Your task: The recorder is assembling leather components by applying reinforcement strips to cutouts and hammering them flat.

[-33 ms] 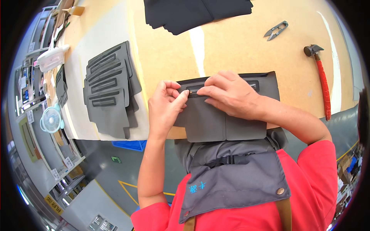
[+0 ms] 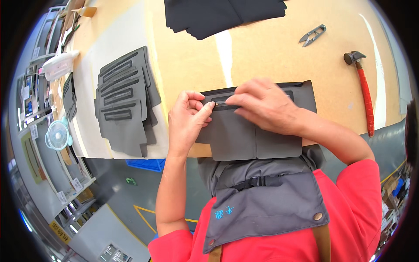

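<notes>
A dark grey fabric panel [image 2: 235, 135] with a long, black-edged slot near its far edge lies in front of me, its near end overhanging the table edge. My left hand [image 2: 187, 120] pinches the panel at the left end of the slot, thumb against bent fingers. A tiny light spot shows at the thumb tip, too small to name. Over the middle of the slot is my right hand [image 2: 266, 107], slightly blurred, its thumb and fingers drawn together. What they pinch, if anything, I cannot make out. The hand hides part of the slot.
Overlapping grey slotted panels [image 2: 124, 96] lie to the left. Black fabric pieces [image 2: 222, 15] are stacked at the far side. Thread snips [image 2: 313, 35] and a red-handled hammer [image 2: 365, 91] lie on the right. A small fan [image 2: 58, 135] stands at far left.
My right hand has shifted slightly to the right, away from the left thumb, and its fingers are now blurred. The left hand keeps its pinch in place.
</notes>
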The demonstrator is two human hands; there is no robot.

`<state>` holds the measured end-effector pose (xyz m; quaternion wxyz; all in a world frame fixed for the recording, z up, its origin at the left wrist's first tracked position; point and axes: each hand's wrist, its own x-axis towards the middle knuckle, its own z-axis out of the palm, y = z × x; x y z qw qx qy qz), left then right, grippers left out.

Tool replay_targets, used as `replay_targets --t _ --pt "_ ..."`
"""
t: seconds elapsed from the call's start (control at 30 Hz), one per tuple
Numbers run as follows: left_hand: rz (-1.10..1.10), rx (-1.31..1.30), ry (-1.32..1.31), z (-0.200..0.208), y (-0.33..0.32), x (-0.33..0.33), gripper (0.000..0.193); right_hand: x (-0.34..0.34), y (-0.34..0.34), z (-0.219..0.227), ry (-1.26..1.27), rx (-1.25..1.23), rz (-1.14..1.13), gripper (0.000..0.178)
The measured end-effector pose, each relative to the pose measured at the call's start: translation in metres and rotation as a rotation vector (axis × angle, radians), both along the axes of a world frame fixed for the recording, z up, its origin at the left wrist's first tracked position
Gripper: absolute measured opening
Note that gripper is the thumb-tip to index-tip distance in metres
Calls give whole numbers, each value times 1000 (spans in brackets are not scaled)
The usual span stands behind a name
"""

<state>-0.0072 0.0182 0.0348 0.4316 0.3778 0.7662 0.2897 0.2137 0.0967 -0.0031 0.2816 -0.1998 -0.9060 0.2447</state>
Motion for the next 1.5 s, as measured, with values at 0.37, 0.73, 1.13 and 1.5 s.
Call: replay_targets --t 0.37,0.73,1.13,1.5 --pt "26 31 -139 -6 -3 -4 26 101 15 41 -206 -269 -507 40" --pt "-674 537 220 7 57 51 45 78 46 63 -316 -789 -304 21" --pt "-638 -291 -417 3 103 51 21 61 0 18 129 -676 -429 11" --pt "-636 -369 -529 2 111 46 21 56 -6 16 146 -601 -443 16"
